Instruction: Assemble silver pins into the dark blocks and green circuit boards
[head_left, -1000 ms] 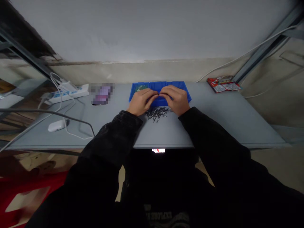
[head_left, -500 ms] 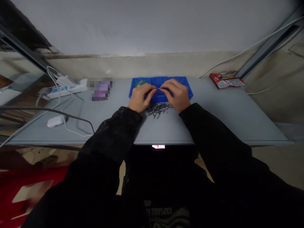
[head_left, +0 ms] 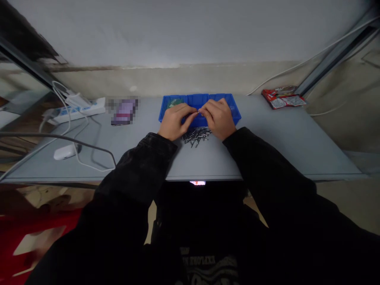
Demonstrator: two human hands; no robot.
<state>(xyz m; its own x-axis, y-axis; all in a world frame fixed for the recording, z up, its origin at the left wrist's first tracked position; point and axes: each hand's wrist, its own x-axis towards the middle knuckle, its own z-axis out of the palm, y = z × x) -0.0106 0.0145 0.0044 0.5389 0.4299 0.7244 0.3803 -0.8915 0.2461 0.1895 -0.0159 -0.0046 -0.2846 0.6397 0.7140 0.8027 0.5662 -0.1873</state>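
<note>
My left hand (head_left: 174,122) and my right hand (head_left: 220,119) meet fingertip to fingertip over the front of a blue tray (head_left: 197,99) with three compartments. Between the pinched thumbs and forefingers is a tiny piece that looks like a thin metal pin (head_left: 198,112), mostly covered by the fingers. Just below the hands, on the tabletop, lies a loose heap of small dark metal pins (head_left: 196,136). Something green (head_left: 175,103) sits in the tray's left compartment. My hands partly hide the tray's other contents.
To the left on the grey table (head_left: 204,162) are a white power strip (head_left: 96,107) with cables, a blurred purple item (head_left: 125,111) and a white case (head_left: 65,152). A red packet (head_left: 283,98) lies at the back right. A grey cable (head_left: 89,145) crosses the left side.
My fingertips have drawn closer together, so less of the thin piece shows between them. The view has shifted slightly; the heap and tray stay put.
</note>
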